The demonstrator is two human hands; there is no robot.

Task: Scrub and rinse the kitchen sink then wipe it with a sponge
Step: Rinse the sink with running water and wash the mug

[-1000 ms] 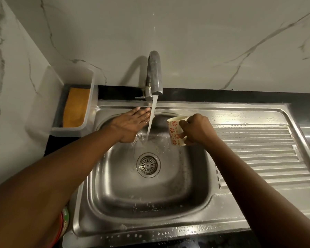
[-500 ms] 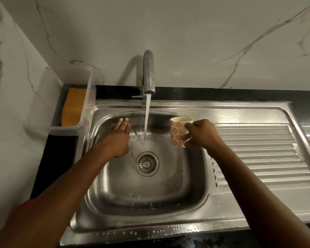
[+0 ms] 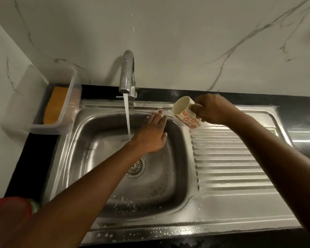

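Observation:
The steel sink (image 3: pixel 104 179) fills the middle of the view, with its round drain (image 3: pixel 137 167) partly behind my left forearm. Water runs from the chrome tap (image 3: pixel 127 72) into the basin. My left hand (image 3: pixel 151 135) lies flat, fingers straight, against the basin's back right wall and rim. My right hand (image 3: pixel 211 109) grips the handle of a cream cup with red flowers (image 3: pixel 185 113), tilted mouth-left above the rim's back right corner. An orange sponge (image 3: pixel 55 104) stands in a clear tub at the left.
The clear plastic tub (image 3: pixel 61 126) sits on the black counter left of the sink. A ribbed steel draining board (image 3: pixel 229 158), wet with droplets, lies to the right. A marble wall rises behind. Something red (image 3: pixel 9 210) shows at the bottom left.
My left hand has crossed from the basin's left side, past the water stream, to the back right wall. My right hand has lifted the cup up and back and tilted it.

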